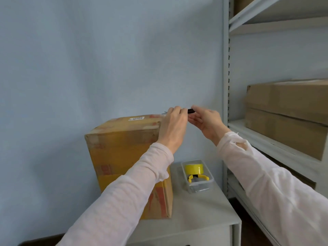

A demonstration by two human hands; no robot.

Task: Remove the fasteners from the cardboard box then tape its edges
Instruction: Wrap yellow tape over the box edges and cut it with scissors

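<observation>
Raised at cardboard box (122, 144) top corner: left hand (173, 125) curled, gripping its edge; right hand (205, 121) pinching black fastener (191, 110).

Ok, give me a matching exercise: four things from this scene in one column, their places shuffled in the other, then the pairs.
1. cardboard box
2. yellow tape roll
3. black tool
4. white label

A. in the clear container
B. held by left hand and right hand
C. on the box's top
D. on the grey cabinet

Pairs: 1-D, 2-A, 3-B, 4-C
</observation>
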